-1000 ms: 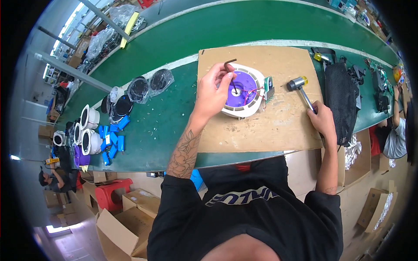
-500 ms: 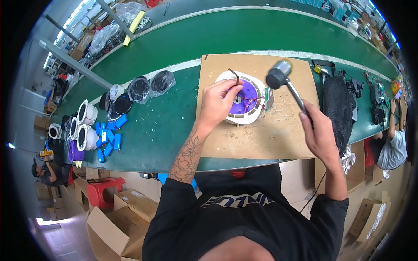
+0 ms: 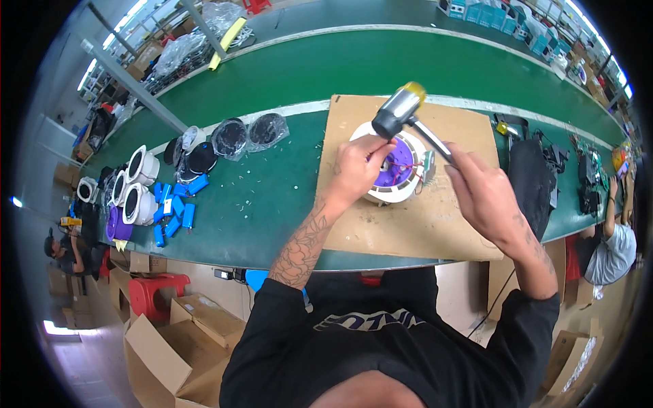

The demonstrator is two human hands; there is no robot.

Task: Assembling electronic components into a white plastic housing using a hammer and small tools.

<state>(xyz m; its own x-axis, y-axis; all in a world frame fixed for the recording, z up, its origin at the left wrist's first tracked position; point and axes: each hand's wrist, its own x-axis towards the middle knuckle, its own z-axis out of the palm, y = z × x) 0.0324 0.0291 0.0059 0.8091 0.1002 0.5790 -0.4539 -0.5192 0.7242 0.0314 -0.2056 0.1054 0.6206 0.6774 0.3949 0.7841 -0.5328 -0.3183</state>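
Observation:
My right hand (image 3: 479,194) is closed round the handle of a mallet (image 3: 403,109) with one black face and one yellow face. The mallet's black face is just above the fingertips of my left hand (image 3: 357,166). Those fingers pinch a thin dark L-shaped hex key, which the mallet head hides at this moment. Beneath them lies a round white housing (image 3: 389,196) with a purple disc (image 3: 403,173) inside it and red wires across it. A small green circuit board (image 3: 428,165) sits at the housing's right side. Whether mallet and key touch, I cannot tell.
A cardboard sheet (image 3: 381,234) lies under the housing on the green bench (image 3: 252,234). To the left are blue battery packs (image 3: 178,205), white housings (image 3: 139,204) and bagged black discs (image 3: 230,139). A black mesh bag (image 3: 530,180) lies right. Co-workers are at both sides.
The mallet has swung down and left, from beside the housing to over my left fingertips. My left hand keeps its pinch on the hex key. The whole view has shifted slightly.

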